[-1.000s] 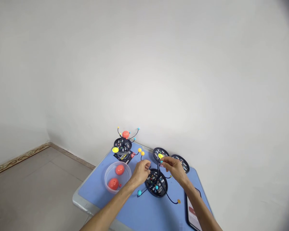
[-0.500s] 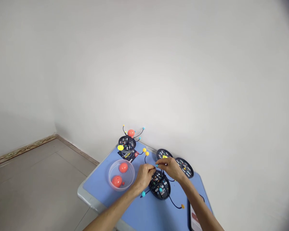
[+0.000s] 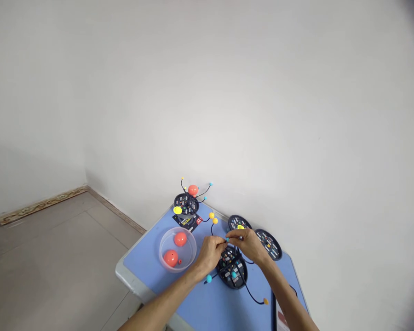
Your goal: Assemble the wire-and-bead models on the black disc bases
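Note:
My left hand [image 3: 211, 255] and my right hand [image 3: 250, 245] meet fingertip to fingertip over a black round disc [image 3: 232, 271] with coloured stickers. Both pinch a thin black wire arm [image 3: 227, 240] with a small blue bead at its tip. From the disc more wire arms stick out, ending in a blue ball [image 3: 209, 278], an orange ball [image 3: 265, 301] and yellow balls [image 3: 213, 218]. All of this lies on a blue table [image 3: 152, 266].
A clear bowl [image 3: 177, 249] with two orange-red balls stands left of my hands. A finished model [image 3: 188, 201] with an orange ball on top stands at the far edge. Two more black discs [image 3: 269, 243] lie against the wall. A phone [image 3: 279, 319] lies at the right.
My hands have come together over the disc, from apart to touching at the fingertips. The camera has swung a little, so everything sits further right in the picture.

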{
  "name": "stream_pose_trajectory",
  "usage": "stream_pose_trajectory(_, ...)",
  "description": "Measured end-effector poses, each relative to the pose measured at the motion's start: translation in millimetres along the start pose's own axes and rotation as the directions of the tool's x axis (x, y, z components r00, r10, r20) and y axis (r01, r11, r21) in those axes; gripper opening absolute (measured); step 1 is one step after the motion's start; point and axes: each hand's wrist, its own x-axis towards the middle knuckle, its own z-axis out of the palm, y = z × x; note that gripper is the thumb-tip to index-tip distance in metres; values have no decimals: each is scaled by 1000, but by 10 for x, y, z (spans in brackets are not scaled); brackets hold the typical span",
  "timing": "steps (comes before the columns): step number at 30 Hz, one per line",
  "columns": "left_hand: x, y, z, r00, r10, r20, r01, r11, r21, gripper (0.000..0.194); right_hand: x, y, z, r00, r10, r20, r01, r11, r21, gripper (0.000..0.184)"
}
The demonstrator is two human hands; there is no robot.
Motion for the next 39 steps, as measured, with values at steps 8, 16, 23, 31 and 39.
stream_pose_trajectory(8,10,-24,11,1000,-3,-7,3,1000,7,34,-65,-149,12,981,-195,15,192,949,-249,29)
stream_pose_trajectory(16,-10,-11,14,999,8,-32,-8,1000,3,31,-117,-238,58,930,-345,130,365,817,-446,38)
stream_pose_trajectory(23,-31,-16,56,998,25,-59,-25,1000,-10,39,-86,-129,131,929,-343,138,357,736,-576,34)
stream_pose_trajectory(31,-54,-21,72,996,39,-79,-40,999,-3,41,-76,-130,177,917,-377,130,357,633,-687,31)
stream_pose_trajectory(39,-65,-19,56,997,36,-71,-37,999,-10,38,-103,-121,203,914,-394,97,330,584,-741,29)
